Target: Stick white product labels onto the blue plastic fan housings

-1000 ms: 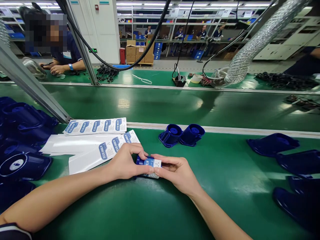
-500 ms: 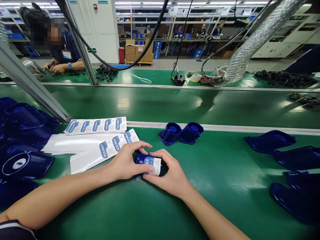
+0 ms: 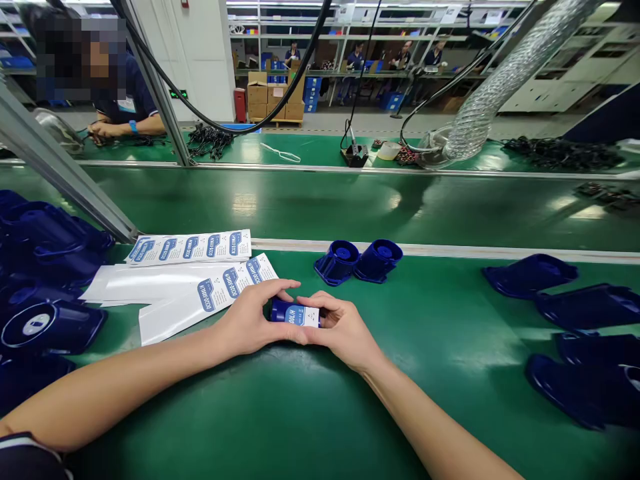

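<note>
Between my two hands lies a dark blue plastic housing with a blue and white label on its side. My left hand grips its left end, thumb along the near side and fingers over the far side. My right hand closes round the right end, its thumb tip meeting the left thumb. The fingers hide much of the housing. Just left of my left hand are printed label strips, partly peeled to bare white backing. Two similar blue housings stand together beyond my hands.
Blue housings are heaped at the left, and several more lie at the right. A metal post slants up at the left. Across the green bench are a soldering iron stand, a foil duct and a co-worker.
The labelled housing has rolled away from me slightly between my hands. My right thumb has moved in to meet the left one. The view has shifted a little.
</note>
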Tool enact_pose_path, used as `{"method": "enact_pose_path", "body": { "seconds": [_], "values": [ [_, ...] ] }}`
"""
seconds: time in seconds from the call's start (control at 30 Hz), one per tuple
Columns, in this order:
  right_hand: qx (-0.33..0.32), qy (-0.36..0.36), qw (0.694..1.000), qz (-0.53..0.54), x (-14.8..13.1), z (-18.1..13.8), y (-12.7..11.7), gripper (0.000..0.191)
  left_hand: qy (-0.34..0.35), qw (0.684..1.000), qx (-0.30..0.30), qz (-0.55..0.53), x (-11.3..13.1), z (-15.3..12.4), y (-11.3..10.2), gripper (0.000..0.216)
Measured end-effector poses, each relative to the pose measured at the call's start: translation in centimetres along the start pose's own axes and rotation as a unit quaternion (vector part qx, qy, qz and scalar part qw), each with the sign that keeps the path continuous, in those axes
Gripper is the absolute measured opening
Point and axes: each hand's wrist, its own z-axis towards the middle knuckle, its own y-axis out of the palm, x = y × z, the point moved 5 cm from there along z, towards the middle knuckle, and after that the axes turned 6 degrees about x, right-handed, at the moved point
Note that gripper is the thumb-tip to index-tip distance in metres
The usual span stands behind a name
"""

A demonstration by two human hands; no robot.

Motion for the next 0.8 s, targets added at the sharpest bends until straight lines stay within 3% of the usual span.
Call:
{"method": "enact_pose_path", "body": {
  "seconds": [0.07,0.17,0.3,0.37,0.43,0.67,0.8],
  "values": [
    [-0.002,-0.001,1.000,0.003,-0.1,0.0,0.0,0.053,-0.016,0.998,-0.054,0.013,0.0,0.0,0.0,0.095],
    [-0.019,-0.024,0.999,-0.033,-0.9,-0.3,-0.2,0.050,-0.029,0.991,-0.106,0.075,0.3,-0.3,0.0,0.079],
    [-0.092,-0.142,0.963,-0.208,-2.4,-1.1,-0.3,0.075,-0.017,0.988,-0.089,0.126,0.5,-0.6,0.0,0.059],
    [-0.073,-0.199,0.935,-0.285,-2.7,-1.4,-0.7,0.081,-0.004,0.987,-0.092,0.132,0.4,-0.7,0.2,0.059],
    [-0.042,-0.217,0.924,-0.311,-2.7,-1.5,-1.0,0.075,0.013,0.987,-0.090,0.131,0.2,-0.7,0.3,0.057],
    [-0.042,-0.123,0.966,-0.223,-2.0,-1.4,-0.9,0.071,0.095,0.990,-0.055,0.092,0.1,-0.8,0.5,0.052],
    [-0.050,-0.074,0.983,-0.163,-1.8,-1.4,-1.0,0.073,0.088,0.992,-0.044,0.076,0.4,-0.8,0.4,0.052]
  ]
}}
